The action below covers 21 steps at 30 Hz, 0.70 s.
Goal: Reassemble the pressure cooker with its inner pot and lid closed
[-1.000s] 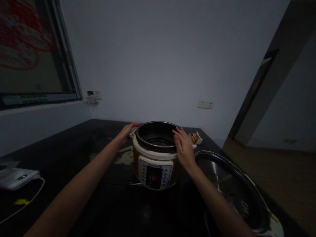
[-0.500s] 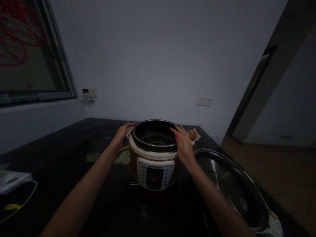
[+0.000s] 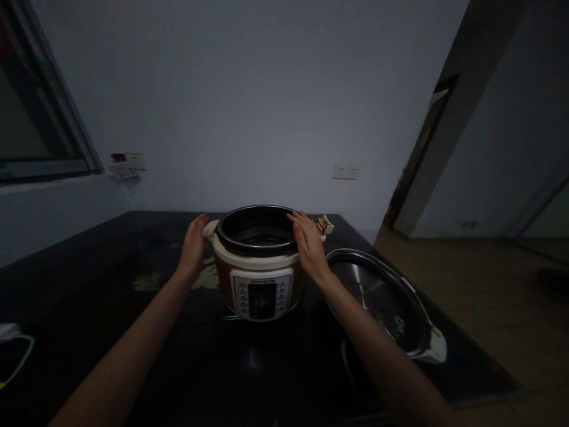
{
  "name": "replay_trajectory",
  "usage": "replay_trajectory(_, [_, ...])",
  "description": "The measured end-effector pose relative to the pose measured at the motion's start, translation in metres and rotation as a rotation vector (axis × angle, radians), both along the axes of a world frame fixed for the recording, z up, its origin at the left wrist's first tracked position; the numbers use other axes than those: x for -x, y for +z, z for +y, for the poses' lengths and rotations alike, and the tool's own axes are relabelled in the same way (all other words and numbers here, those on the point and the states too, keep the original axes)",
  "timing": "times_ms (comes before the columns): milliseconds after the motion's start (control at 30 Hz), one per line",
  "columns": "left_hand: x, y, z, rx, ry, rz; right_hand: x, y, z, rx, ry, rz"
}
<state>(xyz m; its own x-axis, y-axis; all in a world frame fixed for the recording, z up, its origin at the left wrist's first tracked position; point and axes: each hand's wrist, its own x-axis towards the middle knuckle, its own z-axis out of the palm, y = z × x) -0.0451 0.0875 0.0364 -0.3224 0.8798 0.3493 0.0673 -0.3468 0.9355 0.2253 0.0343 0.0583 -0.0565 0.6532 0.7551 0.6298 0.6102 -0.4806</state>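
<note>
An electric pressure cooker (image 3: 262,296) with a brown-and-white body and a front control panel stands on the black table, its lid off. Its dark inner pot (image 3: 253,244) shows at the top, and what lies at its bottom is too dark to make out. My left hand (image 3: 192,246) is beside the white left handle (image 3: 210,229), fingers pointing up; whether it touches is unclear. Over the right side of the rim, my right hand (image 3: 309,243) lies with its fingers stretched out. Behind it a white and tan hinge part (image 3: 325,225) sticks out.
A round lid (image 3: 373,296) with a metal inside lies on the black table (image 3: 178,344) to the right, partly behind my right forearm. A white object with a cord (image 3: 26,350) is at the left edge. Wall sockets (image 3: 345,172) are at the back.
The view has turned to the right, so the cooker and lid appear further left. My left hand's fingers have moved off the top of the left handle, outward. My right hand stays at the rim.
</note>
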Motion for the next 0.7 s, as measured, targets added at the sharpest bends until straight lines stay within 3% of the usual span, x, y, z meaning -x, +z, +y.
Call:
replay_trajectory(100, [-0.013,0.01,-0.049,-0.252,0.174,0.138,-0.003,0.005,-0.031,0.012,0.058,0.021])
replay_trajectory(167, [-0.029,0.015,-0.088,-0.441,0.186,0.238,-0.011,0.005,-0.058,0.024,0.106,0.06])
replay_trajectory(267, [-0.059,0.012,-0.142,-0.639,0.096,0.256,-0.03,-0.002,-0.097,0.04,0.122,0.142])
replay_trajectory(333, [-0.082,-0.001,-0.168,-0.662,-0.151,0.356,-0.047,-0.011,-0.119,0.08,0.072,0.204])
replay_trajectory(400, [-0.108,-0.019,-0.183,-0.536,-0.518,0.428,-0.066,-0.02,-0.135,0.167,0.011,0.282])
replay_trajectory(433, [-0.121,-0.029,-0.187,-0.396,-0.671,0.414,-0.076,-0.025,-0.142,0.22,-0.015,0.328])
replay_trajectory(500, [-0.148,-0.049,-0.188,-0.068,-0.845,0.266,-0.098,-0.034,-0.15,0.325,-0.052,0.424])
replay_trajectory(600, [-0.181,-0.071,-0.179,0.307,-0.925,-0.14,-0.142,-0.047,-0.154,0.379,-0.115,0.576])
replay_trajectory(700, [-0.201,-0.078,-0.165,0.564,-0.893,-0.382,-0.197,-0.06,-0.147,0.342,-0.204,0.769])
